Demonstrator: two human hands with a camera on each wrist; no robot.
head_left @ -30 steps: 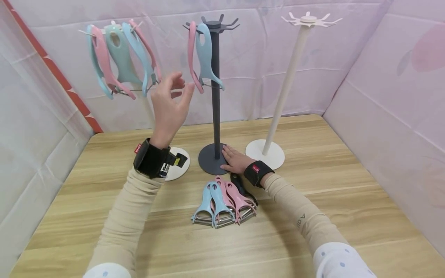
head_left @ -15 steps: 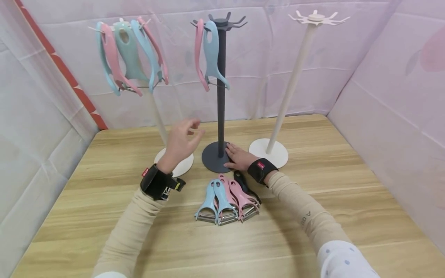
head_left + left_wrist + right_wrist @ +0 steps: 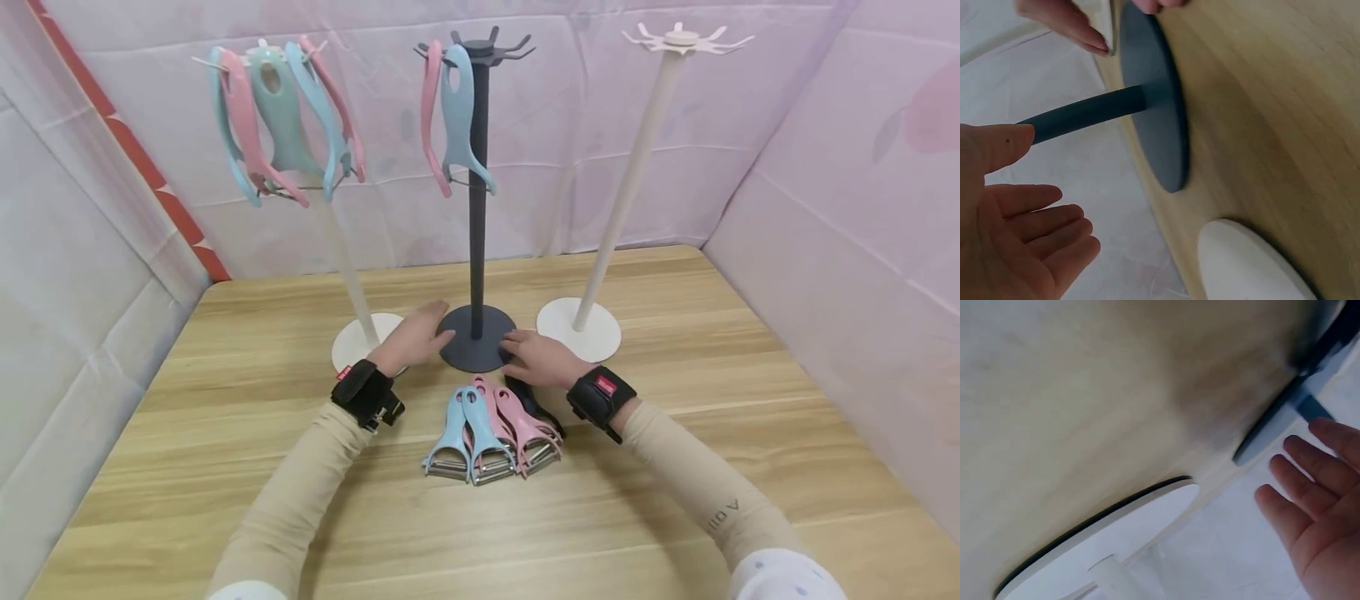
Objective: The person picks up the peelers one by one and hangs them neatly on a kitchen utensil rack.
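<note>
Where matte grey round base (image 3: pixel 477 349) sits, left hand (image 3: pixel 411 340), right hand (image 3: pixel 542 361) flank it

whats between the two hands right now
The round base of the dark grey stand lies between the left hand and right hand, seen in the head view.

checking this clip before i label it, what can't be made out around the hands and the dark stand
- Head view: whether the left hand and right hand touch the dark stand's base or sit just beside it.
- Head view: the black peeler, mostly hidden behind the pink peelers and the right wrist.
- Left wrist view: the dark stand's top and hooks, cut off by the frame edge.
- Right wrist view: blurred; only a sliver of the base shows.
</note>
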